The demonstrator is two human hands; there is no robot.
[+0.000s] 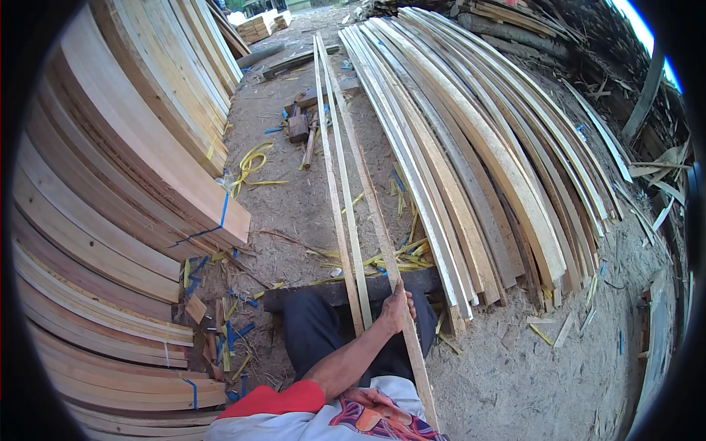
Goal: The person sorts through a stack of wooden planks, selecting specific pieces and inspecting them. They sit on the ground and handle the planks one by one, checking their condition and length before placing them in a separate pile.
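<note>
My left hand (pixel 398 307) is closed round a long, narrow wooden strip (pixel 373 209). The strip runs from the far ground back past my right thigh, its near end beside my shirt. Just left of it lie two thinner wooden strips (pixel 334 176), nearly parallel, their near ends between my knees. All three cross a dark timber beam (pixel 287 300) on the ground in front of me. My left forearm reaches across my lap from a red sleeve. I cannot make out my right hand.
Stacked planks (pixel 235 223), some tied with blue strapping, line the left side. A wide row of long boards (pixel 471 132) lies at the right. Ahead are a wooden block (pixel 298 128) and yellow strapping (pixel 252 163). Scraps litter the ground, and a woodpile (pixel 507 33) rises at the far right.
</note>
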